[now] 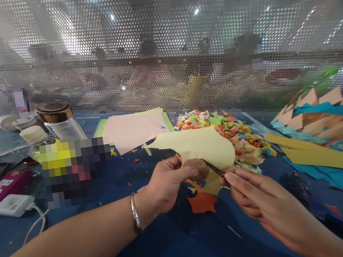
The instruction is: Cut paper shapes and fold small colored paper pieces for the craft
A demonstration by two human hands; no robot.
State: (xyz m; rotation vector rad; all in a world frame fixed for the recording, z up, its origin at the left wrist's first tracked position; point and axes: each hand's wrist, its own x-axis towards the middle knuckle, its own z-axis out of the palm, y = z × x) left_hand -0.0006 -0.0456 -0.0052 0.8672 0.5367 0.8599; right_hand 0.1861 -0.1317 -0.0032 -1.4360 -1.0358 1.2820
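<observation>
Noted nearest: a silver bangle [135,214] on the left wrist, and below it a dark blue table cover [177,252].

Left hand [170,184]: thumb over fingers, pinching the near edge of a pale yellow, curved-outline sheet of paper [203,145]. Found a brownish rounded patch [200,166] at the thumb; cannot tell whether part of the same sheet.

Right hand [259,195]: curled round dark, slim-bladed scissors [214,167], handles hidden by the fingers. Cannot tell the blade gap.

Key relation: paper held up over the table, just beyond both hands, long axis running side to side, narrow end leftward, rounded end rightward. Blades angled away and leftward across the near edge, just right of the left thumb. Rounded end nearer to the right hand; direct hold on paper by the left.

Beneath, on the cover: an orange-red, pointed paper scrap [202,202] and a thin dark stick with a pale tip [227,225].

Farther: a heap of multicoloured paper snippets [251,144] behind the rounded end; a pale pink sheet [137,127] atop a stack, farther left. Last, a perforated metal screen [157,14].
</observation>
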